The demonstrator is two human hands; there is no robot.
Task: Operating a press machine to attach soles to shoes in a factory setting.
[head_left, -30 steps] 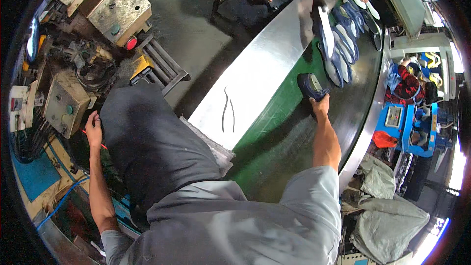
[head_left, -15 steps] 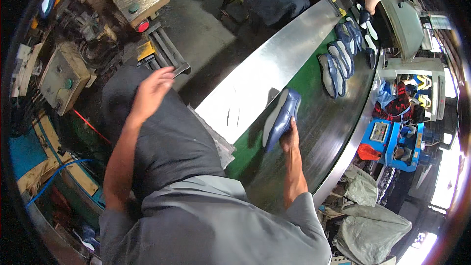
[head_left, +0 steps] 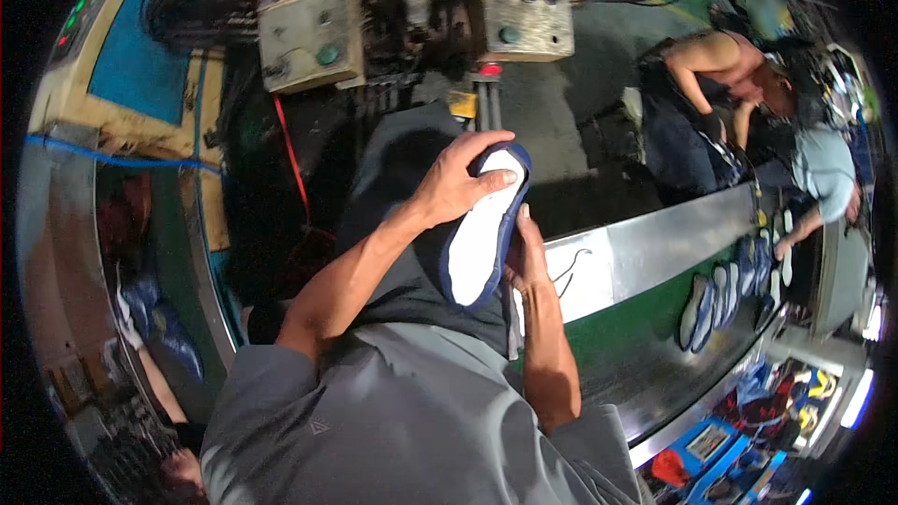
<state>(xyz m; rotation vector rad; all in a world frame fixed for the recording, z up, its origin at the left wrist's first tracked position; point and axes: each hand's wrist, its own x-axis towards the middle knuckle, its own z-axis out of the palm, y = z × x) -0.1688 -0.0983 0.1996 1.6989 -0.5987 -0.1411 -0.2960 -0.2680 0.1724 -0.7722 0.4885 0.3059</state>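
Note:
A navy blue shoe (head_left: 455, 271) with a white underside is held above my lap, its bottom turned up and one end tilted away from me. Around the far end wraps my left hand (head_left: 458, 182), closed, its thumb pressed on the white underside. My right hand (head_left: 528, 262) grips the shoe's right side, partly hidden behind it. A thin bent hook (head_left: 572, 271) lies on the metal ledge (head_left: 664, 243) just right of my right hand.
Several navy shoes (head_left: 708, 309) line the green and dark conveyor (head_left: 608, 355) at right. Two control boxes (head_left: 526, 23) stand ahead. Two people work at far right. On the left, a gloved hand (head_left: 126, 318) is beside more blue shoes (head_left: 168, 323).
The shoe has come from over the conveyor to above my lap, its white bottom now facing up. My left hand, empty before, has taken hold of it. My view has turned right.

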